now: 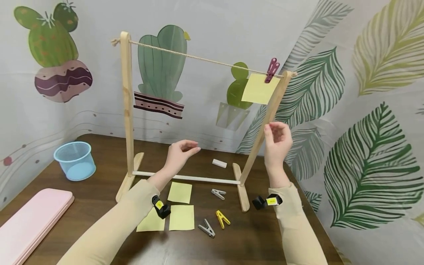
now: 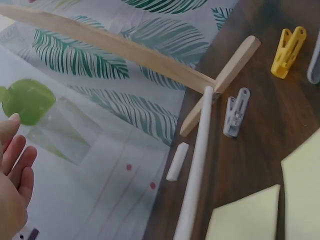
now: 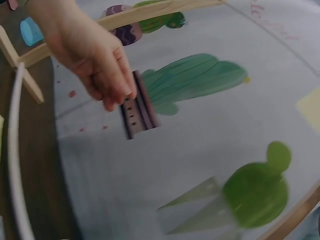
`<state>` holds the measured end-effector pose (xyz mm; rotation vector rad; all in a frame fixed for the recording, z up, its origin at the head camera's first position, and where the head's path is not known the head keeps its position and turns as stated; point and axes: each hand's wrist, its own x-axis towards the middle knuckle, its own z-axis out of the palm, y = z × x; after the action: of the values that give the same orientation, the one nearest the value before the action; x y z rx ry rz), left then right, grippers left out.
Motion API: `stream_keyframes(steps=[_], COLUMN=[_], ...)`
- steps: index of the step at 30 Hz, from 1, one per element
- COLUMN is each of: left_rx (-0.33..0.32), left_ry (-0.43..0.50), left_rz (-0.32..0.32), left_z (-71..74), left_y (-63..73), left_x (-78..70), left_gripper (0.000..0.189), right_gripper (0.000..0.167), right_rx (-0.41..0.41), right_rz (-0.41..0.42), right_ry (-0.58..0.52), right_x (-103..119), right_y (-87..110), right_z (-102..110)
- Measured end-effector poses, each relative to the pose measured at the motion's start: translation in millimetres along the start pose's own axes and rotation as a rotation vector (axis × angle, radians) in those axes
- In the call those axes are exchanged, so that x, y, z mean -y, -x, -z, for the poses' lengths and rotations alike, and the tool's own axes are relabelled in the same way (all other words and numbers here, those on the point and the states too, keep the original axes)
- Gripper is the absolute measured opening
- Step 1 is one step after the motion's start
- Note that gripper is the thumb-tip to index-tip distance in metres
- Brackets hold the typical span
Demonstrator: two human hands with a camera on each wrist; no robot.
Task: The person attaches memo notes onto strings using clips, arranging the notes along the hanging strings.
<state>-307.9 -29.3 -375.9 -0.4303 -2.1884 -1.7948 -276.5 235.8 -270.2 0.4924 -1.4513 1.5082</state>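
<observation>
My left hand (image 1: 180, 154) is raised above the white crossbar (image 1: 198, 179) of a wooden stand, fingers loosely bent and nothing held. Beside the stand's right post (image 1: 256, 152), my right hand (image 1: 278, 143) is raised with loosely curled fingers and holds nothing. Above it, a yellow sticky note (image 1: 259, 88) hangs from the string (image 1: 198, 57), with a dark red clothespin (image 1: 272, 70) over its upper right corner. The right wrist view shows the left hand (image 3: 95, 60) in front of the patterned backdrop.
Yellow notes (image 1: 181, 217) lie on the table below the left arm. Grey clothespins (image 1: 207, 228) and a yellow clothespin (image 1: 222, 219) lie to their right. A small white block (image 1: 219, 163) sits behind the crossbar. At left stand a blue mesh basket (image 1: 75, 162) and a pink case (image 1: 36, 221).
</observation>
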Motion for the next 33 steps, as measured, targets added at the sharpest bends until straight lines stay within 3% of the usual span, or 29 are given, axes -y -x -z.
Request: stream_keyframes(steps=[4,8,14,18,27,33], left_rx=[0.010,0.041,0.067,0.072,0.072,0.149], left_ry=[-0.029,-0.059,-0.088,-0.099,-0.185,-0.218], left_rz=[0.022,0.046,0.095,0.135,0.159,0.174], left_z=[4.4,7.6,9.3,10.9,13.6,19.8], left_y=[10.9,22.4,38.6,46.8,58.6,61.6], left_x=[11.6,27.5,51.1,63.6,76.1,78.8], left_gripper=[0.026,0.025,0.028,0.032,0.030,0.031], right_gripper=[0.015,0.004,0.019,0.021,0.020,0.028], right_rx=[-0.008,0.005,0.046,0.077,0.249,0.384], right_rz=[-0.049,-0.113,-0.248,-0.338,-0.513,-0.657], right_ry=[0.008,-0.004,0.008,0.045,0.211,0.271], right_x=[-18,-34,-52,-51,-58,-82], right_y=[26.1,51.5,85.7,102.7,133.1,147.0], right_z=[8,15,22,21,22,27])
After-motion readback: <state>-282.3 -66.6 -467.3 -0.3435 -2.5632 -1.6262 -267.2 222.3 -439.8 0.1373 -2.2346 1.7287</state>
